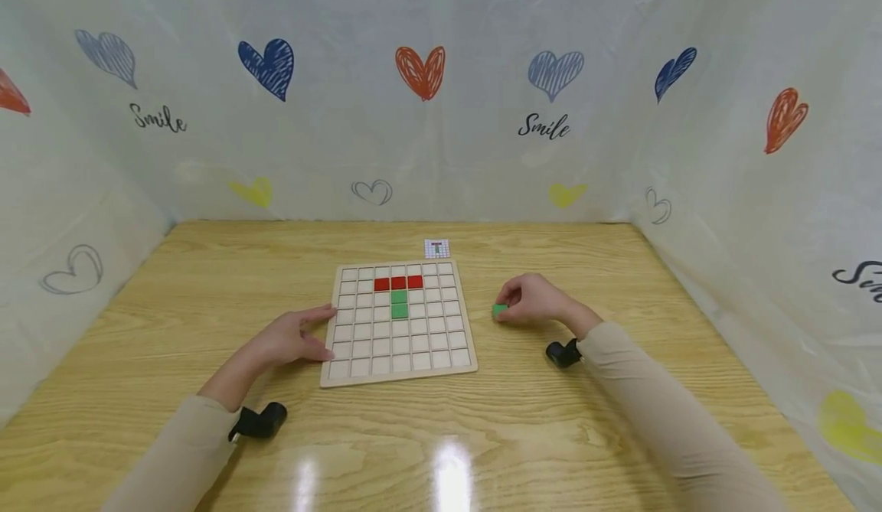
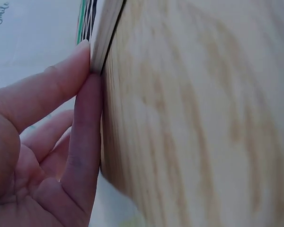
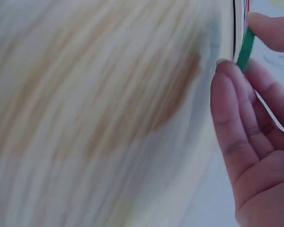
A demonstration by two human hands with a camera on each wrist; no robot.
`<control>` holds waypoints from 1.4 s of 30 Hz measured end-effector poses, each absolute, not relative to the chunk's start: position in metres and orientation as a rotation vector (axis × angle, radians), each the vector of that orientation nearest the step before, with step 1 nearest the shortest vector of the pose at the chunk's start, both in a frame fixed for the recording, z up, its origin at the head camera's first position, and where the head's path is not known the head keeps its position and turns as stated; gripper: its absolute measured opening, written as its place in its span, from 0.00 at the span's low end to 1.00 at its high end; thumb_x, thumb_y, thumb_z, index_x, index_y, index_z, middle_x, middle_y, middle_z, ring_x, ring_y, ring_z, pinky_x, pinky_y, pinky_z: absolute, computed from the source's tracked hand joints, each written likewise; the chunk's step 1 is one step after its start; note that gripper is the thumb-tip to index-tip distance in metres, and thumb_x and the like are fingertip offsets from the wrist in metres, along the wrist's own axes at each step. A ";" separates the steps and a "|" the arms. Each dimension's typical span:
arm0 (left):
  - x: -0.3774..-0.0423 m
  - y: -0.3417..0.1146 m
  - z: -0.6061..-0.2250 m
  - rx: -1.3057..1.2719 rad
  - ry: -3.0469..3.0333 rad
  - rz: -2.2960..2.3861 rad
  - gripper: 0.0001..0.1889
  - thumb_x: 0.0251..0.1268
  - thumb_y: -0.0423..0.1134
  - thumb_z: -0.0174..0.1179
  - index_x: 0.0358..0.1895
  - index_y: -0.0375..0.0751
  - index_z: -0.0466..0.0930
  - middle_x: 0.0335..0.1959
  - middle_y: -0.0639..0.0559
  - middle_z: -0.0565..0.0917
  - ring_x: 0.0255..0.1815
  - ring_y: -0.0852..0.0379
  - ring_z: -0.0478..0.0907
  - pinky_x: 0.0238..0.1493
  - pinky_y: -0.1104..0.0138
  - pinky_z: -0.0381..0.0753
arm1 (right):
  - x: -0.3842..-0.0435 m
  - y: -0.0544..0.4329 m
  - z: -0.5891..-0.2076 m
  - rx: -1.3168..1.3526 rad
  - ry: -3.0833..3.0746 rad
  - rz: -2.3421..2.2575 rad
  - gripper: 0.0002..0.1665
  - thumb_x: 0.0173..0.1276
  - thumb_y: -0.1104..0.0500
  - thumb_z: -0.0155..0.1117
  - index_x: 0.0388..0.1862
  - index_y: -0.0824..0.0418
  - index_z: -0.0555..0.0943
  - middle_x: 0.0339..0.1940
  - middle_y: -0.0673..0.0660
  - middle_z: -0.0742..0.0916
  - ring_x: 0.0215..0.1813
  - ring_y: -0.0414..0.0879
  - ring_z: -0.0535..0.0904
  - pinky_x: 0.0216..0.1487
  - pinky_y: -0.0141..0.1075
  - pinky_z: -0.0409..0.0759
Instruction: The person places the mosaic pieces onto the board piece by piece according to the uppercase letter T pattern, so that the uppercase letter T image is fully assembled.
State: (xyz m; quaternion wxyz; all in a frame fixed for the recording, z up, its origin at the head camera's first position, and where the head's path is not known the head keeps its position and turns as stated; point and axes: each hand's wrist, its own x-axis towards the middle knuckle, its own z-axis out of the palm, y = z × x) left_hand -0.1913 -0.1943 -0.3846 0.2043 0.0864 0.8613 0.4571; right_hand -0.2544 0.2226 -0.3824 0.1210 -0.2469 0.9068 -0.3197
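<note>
A square wooden grid board lies on the table. Several tiles sit in its cells: a row of red tiles, with green tiles in a column under the middle one. My left hand rests at the board's left edge, thumb and forefinger spread along it and fairly straight. In the left wrist view, fingertips touch that edge. Right of the board, just above the table, my right hand pinches a green tile between thumb and fingers.
Behind the board lies a small card printed with a grid and a T-shaped pattern. White curtains with hearts hang around the wooden table. A black wrist camera is strapped below each hand.
</note>
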 end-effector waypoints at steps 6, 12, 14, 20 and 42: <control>-0.192 -0.195 -0.388 0.224 2.409 1.323 0.40 0.49 0.30 0.70 0.67 0.28 0.59 0.61 0.28 0.64 0.38 0.51 0.80 0.39 0.63 0.78 | -0.251 0.210 -0.378 -0.811 2.543 -1.042 0.10 0.53 0.62 0.71 0.34 0.64 0.83 0.29 0.51 0.83 0.31 0.43 0.77 0.35 0.34 0.77; -0.191 -0.196 -0.390 0.199 2.402 1.347 0.41 0.49 0.31 0.70 0.67 0.28 0.60 0.53 0.32 0.69 0.38 0.53 0.78 0.39 0.64 0.77 | -0.250 0.192 -0.378 -0.859 2.518 -1.093 0.11 0.52 0.64 0.71 0.36 0.65 0.83 0.30 0.52 0.83 0.32 0.42 0.77 0.36 0.34 0.77; -0.191 -0.197 -0.390 0.195 2.391 1.364 0.41 0.49 0.31 0.70 0.67 0.28 0.59 0.49 0.35 0.70 0.39 0.53 0.78 0.40 0.64 0.77 | -0.250 0.186 -0.378 -0.876 2.518 -1.100 0.11 0.52 0.64 0.71 0.36 0.65 0.83 0.31 0.52 0.83 0.32 0.42 0.77 0.36 0.33 0.77; -0.192 -0.196 -0.389 0.145 2.381 1.377 0.40 0.49 0.30 0.70 0.66 0.28 0.60 0.44 0.40 0.71 0.36 0.55 0.78 0.38 0.66 0.76 | -0.249 0.165 -0.376 -0.908 2.502 -1.118 0.11 0.52 0.64 0.72 0.35 0.65 0.83 0.31 0.51 0.83 0.32 0.41 0.77 0.36 0.33 0.77; -0.193 -0.191 -0.384 0.103 2.495 1.215 0.39 0.49 0.34 0.71 0.66 0.32 0.64 0.45 0.40 0.74 0.33 0.55 0.74 0.36 0.65 0.72 | -0.251 0.112 -0.376 -0.984 2.519 -1.038 0.09 0.52 0.60 0.74 0.32 0.60 0.84 0.28 0.48 0.82 0.31 0.40 0.76 0.35 0.30 0.76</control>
